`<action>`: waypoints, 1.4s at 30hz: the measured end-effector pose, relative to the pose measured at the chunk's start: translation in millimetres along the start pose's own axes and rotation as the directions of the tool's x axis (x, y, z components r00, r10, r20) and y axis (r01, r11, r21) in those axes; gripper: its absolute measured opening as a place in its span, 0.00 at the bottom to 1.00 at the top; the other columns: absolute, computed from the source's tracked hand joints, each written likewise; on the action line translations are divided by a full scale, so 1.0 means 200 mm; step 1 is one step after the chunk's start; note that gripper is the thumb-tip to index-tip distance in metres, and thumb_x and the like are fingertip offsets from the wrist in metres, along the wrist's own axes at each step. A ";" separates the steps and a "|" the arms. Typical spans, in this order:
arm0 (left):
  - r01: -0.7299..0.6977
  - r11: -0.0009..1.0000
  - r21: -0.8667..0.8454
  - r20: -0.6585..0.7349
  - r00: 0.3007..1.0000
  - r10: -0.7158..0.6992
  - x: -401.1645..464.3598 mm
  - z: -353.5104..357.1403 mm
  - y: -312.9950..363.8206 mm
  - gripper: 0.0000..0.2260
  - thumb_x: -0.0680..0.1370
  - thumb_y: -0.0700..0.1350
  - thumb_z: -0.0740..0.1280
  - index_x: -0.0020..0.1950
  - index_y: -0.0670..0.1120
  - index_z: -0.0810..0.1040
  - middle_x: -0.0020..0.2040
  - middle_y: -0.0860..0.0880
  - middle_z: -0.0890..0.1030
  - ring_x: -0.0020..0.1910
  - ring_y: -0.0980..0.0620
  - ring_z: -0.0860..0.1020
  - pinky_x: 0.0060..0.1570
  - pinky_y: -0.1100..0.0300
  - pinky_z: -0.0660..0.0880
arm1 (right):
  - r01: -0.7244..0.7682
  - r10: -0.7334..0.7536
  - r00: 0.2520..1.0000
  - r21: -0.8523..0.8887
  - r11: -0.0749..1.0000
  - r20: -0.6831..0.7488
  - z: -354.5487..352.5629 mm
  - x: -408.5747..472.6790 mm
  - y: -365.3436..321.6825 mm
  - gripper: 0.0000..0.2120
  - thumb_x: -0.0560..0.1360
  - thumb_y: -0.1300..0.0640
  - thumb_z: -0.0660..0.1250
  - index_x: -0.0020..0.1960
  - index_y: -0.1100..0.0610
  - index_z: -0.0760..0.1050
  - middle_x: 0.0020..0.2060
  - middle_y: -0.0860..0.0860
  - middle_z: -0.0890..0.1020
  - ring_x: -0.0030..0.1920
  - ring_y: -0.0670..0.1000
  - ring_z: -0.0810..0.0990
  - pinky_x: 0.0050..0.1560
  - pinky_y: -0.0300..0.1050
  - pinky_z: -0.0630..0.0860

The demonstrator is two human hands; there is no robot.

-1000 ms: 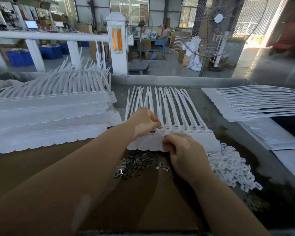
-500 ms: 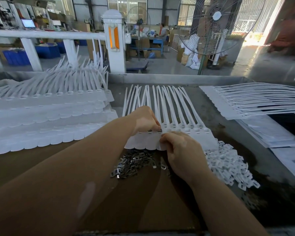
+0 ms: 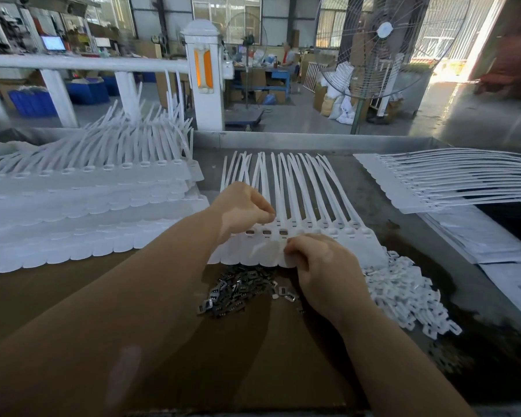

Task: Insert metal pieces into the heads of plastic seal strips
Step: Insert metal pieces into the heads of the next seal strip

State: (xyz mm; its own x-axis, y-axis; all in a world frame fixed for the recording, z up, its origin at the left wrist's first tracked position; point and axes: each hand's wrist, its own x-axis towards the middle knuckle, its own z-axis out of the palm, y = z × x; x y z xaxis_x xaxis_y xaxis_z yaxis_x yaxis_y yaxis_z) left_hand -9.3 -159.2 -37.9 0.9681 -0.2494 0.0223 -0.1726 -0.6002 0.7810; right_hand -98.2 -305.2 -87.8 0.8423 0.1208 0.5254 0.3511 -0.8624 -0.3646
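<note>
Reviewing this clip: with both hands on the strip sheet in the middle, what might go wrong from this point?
1. The right hand pinches only the near edge of the strip sheet; pressing at the heads may shift the sheet.
2. The right forearm lies just beside the loose metal pieces and could scatter them.
3. The left hand covers some heads, so an unfilled slot might go unnoticed.

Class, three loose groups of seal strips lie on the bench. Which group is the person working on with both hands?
The middle sheet of seal strips, tails fanning away. Only it has the left hand and right hand on its heads, with metal pieces heaped just before it.
</note>
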 end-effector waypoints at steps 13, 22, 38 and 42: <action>-0.322 0.938 0.125 0.258 0.924 0.282 -0.27 0.02 -0.10 0.06 0.71 0.46 0.73 0.39 0.58 0.81 0.43 0.58 0.78 0.43 0.61 0.74 0.45 0.71 0.71 | -0.012 0.011 1.000 -0.017 1.000 -0.019 0.02 0.00 0.02 0.08 0.72 0.66 0.65 0.44 0.57 0.80 0.42 0.49 0.83 0.46 0.51 0.79 0.45 0.40 0.70; -0.390 0.899 0.198 0.346 0.886 0.308 -0.28 0.03 -0.15 0.06 0.71 0.51 0.72 0.48 0.58 0.84 0.45 0.62 0.74 0.50 0.65 0.68 0.59 0.55 0.63 | -0.025 0.025 1.000 -0.024 0.999 -0.012 0.02 0.00 0.02 0.07 0.73 0.65 0.65 0.44 0.56 0.80 0.42 0.49 0.83 0.45 0.50 0.78 0.46 0.42 0.72; -0.378 0.921 0.096 0.354 0.878 0.324 -0.29 0.03 -0.14 0.08 0.70 0.47 0.75 0.37 0.60 0.79 0.43 0.62 0.76 0.49 0.65 0.72 0.55 0.67 0.65 | -0.021 0.020 1.000 -0.025 0.999 -0.022 0.02 -0.01 0.02 0.07 0.73 0.65 0.66 0.44 0.56 0.81 0.42 0.50 0.83 0.45 0.51 0.79 0.45 0.40 0.70; -0.335 0.942 0.026 0.311 0.898 0.311 -0.29 0.02 -0.14 0.07 0.71 0.44 0.73 0.39 0.56 0.80 0.39 0.64 0.79 0.43 0.65 0.75 0.44 0.75 0.68 | -0.011 0.011 1.000 -0.030 0.999 -0.025 0.02 0.00 0.02 0.07 0.73 0.65 0.66 0.44 0.56 0.81 0.42 0.50 0.83 0.44 0.51 0.79 0.45 0.39 0.70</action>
State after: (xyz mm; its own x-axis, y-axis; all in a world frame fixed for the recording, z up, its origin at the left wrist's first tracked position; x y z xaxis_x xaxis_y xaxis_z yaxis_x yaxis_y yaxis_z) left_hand -60.7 -130.7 -63.8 0.7593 -0.6472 0.0683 -0.4913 -0.5013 0.7123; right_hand -95.7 -307.2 -92.5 0.8356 0.0996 0.5402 0.3292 -0.8781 -0.3473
